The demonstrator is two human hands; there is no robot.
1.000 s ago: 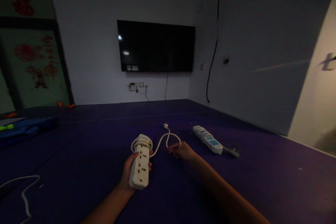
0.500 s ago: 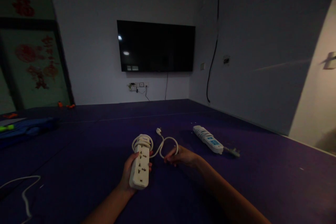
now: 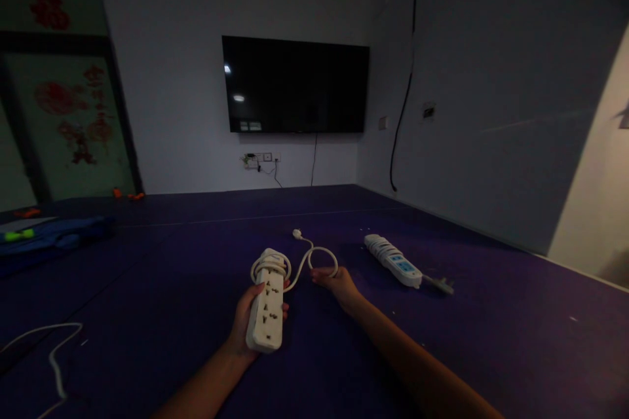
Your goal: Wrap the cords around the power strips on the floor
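My left hand [image 3: 248, 311] is wrapped round a white power strip [image 3: 266, 314], sockets facing up, thumb on its left edge. Part of the white cord [image 3: 272, 263] is wound about the strip's far end. From there the loose cord curls right in a loop and ends in a white plug [image 3: 297, 234]. At that loop, my right hand [image 3: 339, 285] pinches the cord between thumb and fingers. A second white power strip [image 3: 405, 268] with blue socket panels lies to the right, its cord wound round it, untouched by either hand.
All this is over a dark purple surface [image 3: 196, 262]. A white cable [image 3: 56, 366] lies at the lower left, and blue cloth [image 3: 73, 234] with a bright green item is farther back. Beyond, a television [image 3: 297, 86] hangs on the wall.
My right hand has moved slightly up and away with the cord, and the loop and plug have shifted with it. My left hand keeps its hold on the strip. The view has turned slightly left.
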